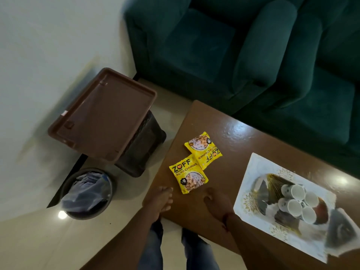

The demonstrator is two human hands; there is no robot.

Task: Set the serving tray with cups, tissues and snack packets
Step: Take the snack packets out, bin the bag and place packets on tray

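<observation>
Two yellow snack packets lie side by side on the brown table [233, 133], one nearer me [188, 177] and one farther [203, 151]. To the right sits a white patterned tray [259, 168] with several small white cups [298, 192] clustered on it; blurred grey shapes lie around them and I cannot tell what they are. An empty brown tray [101, 117] rests on a dark stool to the left of the table. My left hand [161, 199] lies at the table's near corner, holding nothing. Flat on the table just below the packets is my right hand [216, 203], fingers apart and empty.
A dark green sofa [214, 45] runs along the table's far side. A round waste bin [87, 193] with a plastic liner stands on the pale floor beside the dark stool [144, 145]. My legs are against the table's near edge.
</observation>
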